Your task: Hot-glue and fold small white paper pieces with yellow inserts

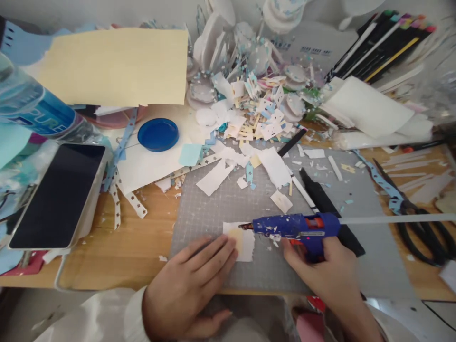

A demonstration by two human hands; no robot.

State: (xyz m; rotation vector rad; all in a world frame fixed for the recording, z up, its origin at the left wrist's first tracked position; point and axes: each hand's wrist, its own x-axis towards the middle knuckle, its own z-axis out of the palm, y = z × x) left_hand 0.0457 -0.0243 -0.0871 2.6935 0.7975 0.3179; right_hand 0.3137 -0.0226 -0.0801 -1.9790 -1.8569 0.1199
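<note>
My right hand (326,273) is wrapped round the grip of a blue glue gun (297,227) with a white glue stick jutting out to the right. The gun's nozzle touches a small white paper piece (247,247) with a cream patch, lying on the grey cutting mat (231,204). My left hand (190,282) lies flat with fingers stretched out, its fingertips pressing the left edge of that paper piece.
A dark tablet (59,192) lies at the left, a water bottle (33,107) beyond it. A blue lid (158,134), a cream sheet (117,66) and heaps of paper scraps (256,114) fill the back. Scissors (413,213) lie at the right, black pens (322,194) on the mat.
</note>
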